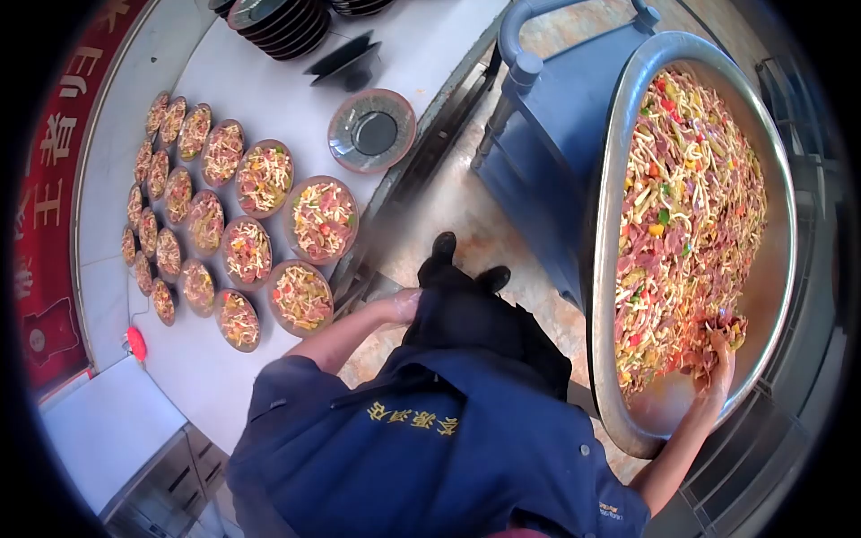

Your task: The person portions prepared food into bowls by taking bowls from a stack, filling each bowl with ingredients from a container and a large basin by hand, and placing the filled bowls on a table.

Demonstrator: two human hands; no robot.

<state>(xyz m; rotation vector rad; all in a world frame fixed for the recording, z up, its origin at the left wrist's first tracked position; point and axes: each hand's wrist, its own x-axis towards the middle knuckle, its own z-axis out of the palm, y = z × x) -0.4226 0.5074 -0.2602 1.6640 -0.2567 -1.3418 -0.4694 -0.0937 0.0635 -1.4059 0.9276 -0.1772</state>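
A large oval metal basin [608, 377] on the right holds a mix of sliced meat, pale strips, and red and green pieces. Down in its lower right part, my right hand [719, 354] has its fingers round a clump of the food mix [695, 188]. My left hand [405, 306] hangs beside my dark trousers, its fingers hard to make out. Nearest to it is a filled plate [302, 298] at the edge of the white table [197, 377]. An empty dark bowl with a reddish rim [371, 131] stands farther along that edge.
Several filled plates [246, 253] stand in rows on the table. Stacked dark bowls [282, 31] and a few tilted ones [345, 63] are at the top. A blue-grey cart [560, 117] stands beside the basin. A red banner [63, 170] runs along the far left.
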